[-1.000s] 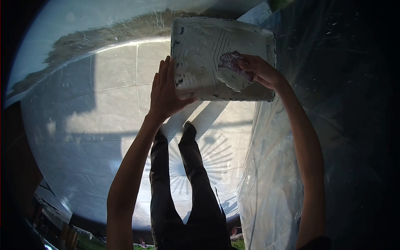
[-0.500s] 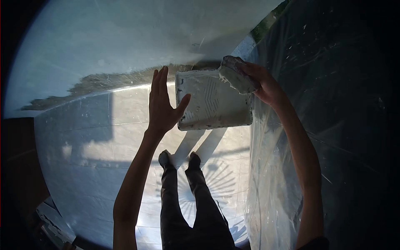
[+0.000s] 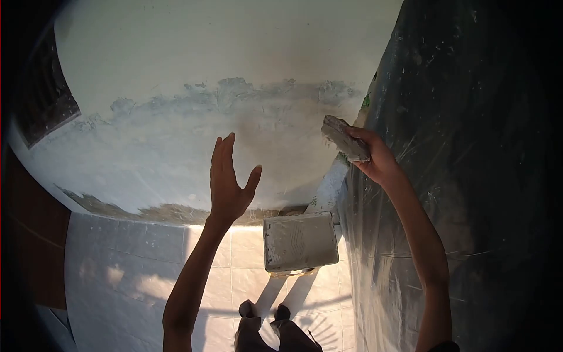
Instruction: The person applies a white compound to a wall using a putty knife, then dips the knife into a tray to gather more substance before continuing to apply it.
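My right hand (image 3: pixel 378 158) grips a grey, paint-coated block or brush (image 3: pixel 346 139), raised in front of the wall near the plastic sheet. Its exact kind is hard to make out under the coating. My left hand (image 3: pixel 230 182) is held up with fingers spread and thumb apart, holding nothing, against the view of the wall. Lower down, a paint tray (image 3: pixel 300 242) with a ridged floor and pale grey paint smeared over it stands by the foot of the wall, between and below my two hands.
The pale wall (image 3: pixel 193 135) has a rough, darker patchy band. Plastic sheeting (image 3: pixel 410 223) hangs along the right side. Tiled floor (image 3: pixel 141 258) lies below, with my feet near the tray. A dark barred opening (image 3: pixel 44 88) is at the upper left.
The view has tilted up to the wall, so the tray and my feet appear lower. The coated block in my right hand has moved away from the tray's edge.
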A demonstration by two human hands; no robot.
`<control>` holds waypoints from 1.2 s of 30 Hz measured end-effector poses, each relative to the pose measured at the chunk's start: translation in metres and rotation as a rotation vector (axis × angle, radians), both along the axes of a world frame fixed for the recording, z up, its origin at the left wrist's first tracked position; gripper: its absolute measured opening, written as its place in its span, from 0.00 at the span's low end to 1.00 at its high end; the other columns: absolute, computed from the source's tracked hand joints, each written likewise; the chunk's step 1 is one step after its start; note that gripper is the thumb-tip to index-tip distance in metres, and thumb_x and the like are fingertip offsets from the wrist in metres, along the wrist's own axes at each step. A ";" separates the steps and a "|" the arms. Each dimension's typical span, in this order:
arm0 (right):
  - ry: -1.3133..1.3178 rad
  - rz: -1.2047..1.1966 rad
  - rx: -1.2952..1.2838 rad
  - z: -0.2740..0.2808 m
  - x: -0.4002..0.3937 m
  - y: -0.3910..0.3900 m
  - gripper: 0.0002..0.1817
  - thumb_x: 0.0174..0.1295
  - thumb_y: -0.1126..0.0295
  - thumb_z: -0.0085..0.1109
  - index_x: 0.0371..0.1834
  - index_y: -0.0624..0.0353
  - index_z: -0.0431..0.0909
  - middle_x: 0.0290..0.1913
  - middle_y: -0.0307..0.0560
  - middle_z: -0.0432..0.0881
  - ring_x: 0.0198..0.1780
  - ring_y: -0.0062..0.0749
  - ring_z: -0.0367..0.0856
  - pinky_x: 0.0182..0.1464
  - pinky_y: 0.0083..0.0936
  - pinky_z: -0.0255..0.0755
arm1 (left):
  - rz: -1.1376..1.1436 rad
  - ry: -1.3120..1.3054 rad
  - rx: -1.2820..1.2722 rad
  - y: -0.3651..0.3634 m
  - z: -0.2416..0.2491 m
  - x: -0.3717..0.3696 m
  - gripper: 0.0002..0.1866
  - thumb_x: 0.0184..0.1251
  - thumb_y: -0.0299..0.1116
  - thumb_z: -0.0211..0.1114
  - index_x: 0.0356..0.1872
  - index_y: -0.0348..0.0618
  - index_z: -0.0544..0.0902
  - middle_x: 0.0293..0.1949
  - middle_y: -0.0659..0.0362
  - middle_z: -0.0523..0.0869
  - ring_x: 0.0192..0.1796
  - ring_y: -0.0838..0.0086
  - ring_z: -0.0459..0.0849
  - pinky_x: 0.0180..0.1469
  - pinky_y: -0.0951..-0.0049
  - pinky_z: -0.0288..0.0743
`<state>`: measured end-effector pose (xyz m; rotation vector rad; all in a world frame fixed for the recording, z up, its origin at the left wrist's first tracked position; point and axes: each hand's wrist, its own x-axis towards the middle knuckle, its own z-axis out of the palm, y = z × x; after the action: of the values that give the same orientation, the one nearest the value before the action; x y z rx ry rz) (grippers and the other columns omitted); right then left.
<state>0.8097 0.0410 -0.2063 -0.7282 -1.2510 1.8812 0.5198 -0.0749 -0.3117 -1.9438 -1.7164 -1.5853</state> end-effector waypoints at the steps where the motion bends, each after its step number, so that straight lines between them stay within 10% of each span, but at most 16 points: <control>1: 0.008 0.005 0.037 0.020 -0.002 -0.002 0.12 0.72 0.67 0.57 0.50 0.65 0.80 0.33 0.40 0.84 0.24 0.18 0.80 0.22 0.15 0.73 | 0.009 0.014 0.025 0.002 0.015 -0.002 0.40 0.69 0.33 0.69 0.78 0.39 0.58 0.77 0.45 0.62 0.82 0.50 0.53 0.79 0.51 0.53; 19: 0.146 -0.193 0.323 0.251 -0.086 0.016 0.08 0.72 0.69 0.54 0.42 0.63 0.75 0.28 0.44 0.77 0.19 0.23 0.69 0.18 0.17 0.65 | 0.039 0.151 0.368 0.060 0.238 -0.094 0.34 0.74 0.35 0.63 0.76 0.38 0.61 0.76 0.47 0.64 0.80 0.50 0.56 0.78 0.50 0.54; 29: 0.008 -0.503 0.547 0.308 -0.158 0.041 0.13 0.72 0.64 0.58 0.49 0.63 0.79 0.37 0.41 0.82 0.32 0.21 0.77 0.33 0.20 0.74 | 0.188 0.334 0.555 0.125 0.264 -0.153 0.32 0.73 0.35 0.62 0.75 0.38 0.64 0.75 0.46 0.65 0.79 0.48 0.57 0.75 0.48 0.55; 36: -0.290 -0.738 1.269 0.345 -0.196 0.063 0.15 0.70 0.63 0.59 0.54 0.61 0.80 0.43 0.46 0.86 0.38 0.29 0.83 0.42 0.29 0.78 | 0.323 0.343 0.606 0.156 0.256 -0.169 0.32 0.74 0.37 0.58 0.75 0.35 0.63 0.76 0.45 0.61 0.80 0.51 0.54 0.77 0.48 0.49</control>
<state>0.6135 0.1037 0.1388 -0.5819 -1.6922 0.2152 0.3511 0.0806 -0.0556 -1.4470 -1.1602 -1.3449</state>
